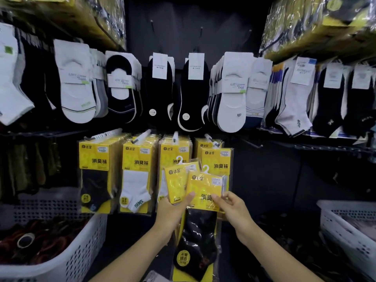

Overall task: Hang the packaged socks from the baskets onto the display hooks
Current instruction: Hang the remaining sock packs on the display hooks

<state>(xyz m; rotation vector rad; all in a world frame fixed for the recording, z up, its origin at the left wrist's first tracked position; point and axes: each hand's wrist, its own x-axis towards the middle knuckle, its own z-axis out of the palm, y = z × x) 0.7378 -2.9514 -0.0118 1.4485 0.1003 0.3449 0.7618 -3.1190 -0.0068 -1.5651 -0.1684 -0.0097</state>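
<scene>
The left hand (173,210) grips a glossy yellow pack (176,180); the right hand (232,204) pinches a flat, crinkly second pack (203,186) overlapping it.

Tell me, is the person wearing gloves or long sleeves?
No gloves and no sleeves in view. The left hand and right hand are bare. The left forearm and right forearm are bare too, right to the picture's edge. No rings, watch or bracelet show.

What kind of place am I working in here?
Most likely a shop's sock aisle: rows of socks and yellow packs hang on hooks, and white stock baskets sit at either side.
</scene>
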